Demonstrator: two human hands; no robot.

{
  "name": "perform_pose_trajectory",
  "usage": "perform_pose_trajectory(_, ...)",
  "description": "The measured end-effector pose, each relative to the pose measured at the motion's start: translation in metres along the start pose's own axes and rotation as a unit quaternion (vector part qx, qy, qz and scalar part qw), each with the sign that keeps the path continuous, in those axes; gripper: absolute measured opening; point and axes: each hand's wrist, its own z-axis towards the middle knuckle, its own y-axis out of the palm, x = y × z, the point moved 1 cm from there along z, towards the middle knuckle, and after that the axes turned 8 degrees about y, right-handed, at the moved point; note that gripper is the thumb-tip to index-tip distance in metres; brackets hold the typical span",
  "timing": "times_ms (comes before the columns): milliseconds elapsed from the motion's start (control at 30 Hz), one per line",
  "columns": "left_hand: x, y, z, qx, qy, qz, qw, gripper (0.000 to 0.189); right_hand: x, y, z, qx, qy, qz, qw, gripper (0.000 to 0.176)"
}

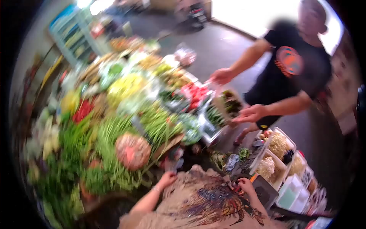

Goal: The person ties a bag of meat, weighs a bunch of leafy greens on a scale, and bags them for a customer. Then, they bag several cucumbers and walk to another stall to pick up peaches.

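Clear plastic [172,162] at lower centre sits just above the left hand [166,179], nearer than the right hand [246,186]; I cannot tell either hand's grip.

Location type: produce shop or market stall. Indicators: heaped leafy greens [68,170] and bagged yellow produce [127,87] beyond the left hand [166,180]; white tubs [301,195] (some filled with pale, stringy foodstuff [278,144]) beyond the right hand [246,185].

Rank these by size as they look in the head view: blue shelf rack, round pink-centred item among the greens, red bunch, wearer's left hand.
1. Blue shelf rack
2. Round pink-centred item
3. Red bunch and left hand: blurred, too alike to rank.
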Motion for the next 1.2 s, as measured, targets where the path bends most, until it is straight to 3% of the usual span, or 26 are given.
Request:
perform_pose_trajectory(33,0.013,-0.005,0.003,0.014,0.040,0.023,0.999,0.022,0.008,0.009,0.002,0.003,0.035,0.047,0.998,0.025)
perform_pose_trajectory(67,0.032,-0.013,0.001,0.022,0.029,0.044,0.998,0.023,0.051,0.017,0.029,-0.002,-0.008,0.038,0.999,0.024)
perform_pose_trajectory(100,0.055,-0.024,-0.002,0.053,0.063,0.019,0.996,0.023,0.035,0.018,0.013,-0.054,0.054,0.112,0.991,0.028)
perform_pose_trajectory(167,0.094,-0.049,-0.007,-0.031,-0.053,0.004,0.998,0.027,0.025,0.032,-0.001,-0.080,0.031,0.095,0.992,0.032)
perform_pose_trajectory(200,0.091,-0.052,-0.011,-0.006,-0.010,0.005,1.000,0.027,-0.005,0.039,-0.025,-0.145,0.043,0.100,0.983,0.034)
perform_pose_trajectory(233,0.093,-0.056,-0.016,0.022,-0.007,-0.015,1.000,0.028,-0.039,0.050,-0.044,-0.153,0.050,0.093,0.983,0.034)
perform_pose_trajectory(300,0.094,-0.068,-0.027,0.044,-0.030,-0.041,0.998,0.028,-0.082,0.069,-0.069,-0.096,0.166,-0.124,0.974,0.035)
perform_pose_trajectory(333,0.097,-0.076,-0.033,0.047,-0.037,-0.028,0.998,0.028,-0.031,0.070,-0.049,-0.185,0.076,0.053,0.978,0.033)
perform_pose_trajectory(433,0.090,-0.098,-0.049,0.187,0.083,0.068,0.977,0.016,-0.002,0.098,-0.037,-0.153,0.060,-0.004,0.986,0.031)
perform_pose_trajectory(467,0.102,-0.115,-0.053,0.266,0.093,0.116,0.952,0.014,-0.008,0.097,-0.035,-0.195,0.021,-0.016,0.981,0.029)
perform_pose_trajectory(500,0.101,-0.133,-0.055,0.332,0.084,0.161,0.926,0.017,-0.010,0.100,-0.035,-0.194,0.022,-0.016,0.981,0.029)
perform_pose_trajectory(533,0.087,-0.152,-0.055,0.331,0.040,0.144,0.932,0.028,-0.008,0.100,-0.030,-0.170,-0.010,-0.033,0.985,0.029)
perform_pose_trajectory(600,0.083,-0.192,-0.053,0.417,0.057,0.271,0.866,0.041,-0.048,0.100,-0.046,-0.170,-0.066,-0.026,0.983,0.028)
perform_pose_trajectory(633,0.088,-0.208,-0.046,0.415,0.003,0.307,0.856,0.048,-0.042,0.103,-0.039,-0.125,-0.039,-0.066,0.989,0.026)
perform_pose_trajectory(700,0.068,-0.227,-0.030,0.344,-0.057,0.298,0.888,0.053,-0.054,0.109,-0.039,-0.129,-0.019,-0.050,0.990,0.027)
perform_pose_trajectory(767,0.042,-0.228,-0.014,0.275,-0.081,0.362,0.887,0.055,-0.059,0.108,-0.042,-0.117,0.027,-0.039,0.992,0.028)
perform_pose_trajectory(800,0.010,-0.228,-0.005,0.285,-0.048,0.388,0.875,0.048,-0.046,0.111,-0.031,-0.103,0.008,-0.024,0.994,0.028)
perform_pose_trajectory(833,0.014,-0.230,0.000,0.258,-0.096,0.394,0.877,0.042,-0.036,0.110,-0.026,-0.086,-0.010,-0.009,0.996,0.028)
perform_pose_trajectory(900,0.005,-0.227,0.003,0.259,-0.108,0.390,0.877,0.035,-0.033,0.105,-0.031,-0.072,0.004,-0.001,0.997,0.027)
perform_pose_trajectory(967,-0.005,-0.240,0.002,0.274,-0.017,0.380,0.883,0.029,-0.022,0.109,-0.041,-0.080,0.012,0.078,0.994,0.026)
perform_pose_trajectory(1033,-0.037,-0.262,0.007,0.259,-0.022,0.199,0.945,0.022,-0.017,0.110,-0.054,-0.062,0.051,0.042,0.996,0.025)
perform_pose_trajectory(1067,-0.009,-0.268,0.007,0.236,-0.026,0.100,0.966,0.018,-0.006,0.110,-0.058,-0.038,0.023,0.015,0.999,0.025)
perform_pose_trajectory(1100,0.021,-0.273,0.002,0.210,-0.039,0.003,0.977,0.015,0.002,0.111,-0.058,-0.019,-0.006,-0.016,1.000,0.025)
perform_pose_trajectory(1167,0.001,-0.272,0.005,0.251,0.062,-0.003,0.966,0.016,-0.020,0.108,-0.073,-0.016,0.038,0.031,0.999,0.029)
perform_pose_trajectory(1200,0.054,-0.264,0.006,0.239,0.076,-0.074,0.965,0.015,-0.011,0.112,-0.064,-0.047,0.036,0.062,0.996,0.032)
